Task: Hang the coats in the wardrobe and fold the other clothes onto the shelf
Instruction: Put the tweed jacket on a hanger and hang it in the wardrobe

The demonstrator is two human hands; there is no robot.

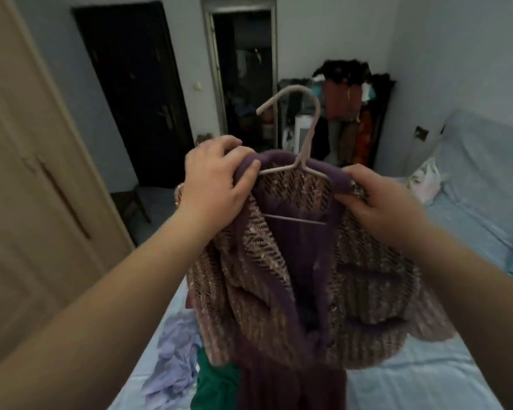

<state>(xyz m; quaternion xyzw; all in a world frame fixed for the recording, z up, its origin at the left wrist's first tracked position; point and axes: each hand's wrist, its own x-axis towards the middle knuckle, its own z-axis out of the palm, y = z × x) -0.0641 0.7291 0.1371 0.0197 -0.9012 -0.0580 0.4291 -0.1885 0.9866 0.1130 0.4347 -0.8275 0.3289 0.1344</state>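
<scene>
While both hands hold it up over the bed [427, 365], the purple-trimmed knitted coat [279, 276] sits on a pale hanger [309, 137], its front open and its lower edge dropping out of view at the bottom. The left grip [216, 179] is curled round the purple collar at the hanger's left shoulder, thumb towards the wire. The right grip [379, 202] pinches the knit at the other shoulder, thumb on the front and fingers behind. The hanger's hook rises above the collar between the two hands, its open end pointing left, touching nothing.

Left of the left forearm stands the wardrobe [27, 173], its light wooden doors with long handles at the seam; its near edge runs just beside the arm. A strip of floor lies between the wardrobe and the bed's left edge. On the bed below the coat lie a lilac garment [175, 350] and a green garment [214, 386], both near that left edge. Beyond the hook are a dark door [131, 84], an open doorway [243, 69] and a crowded clothes rack [353, 113]. A white bag [425, 179] rests at the bed's far right.
</scene>
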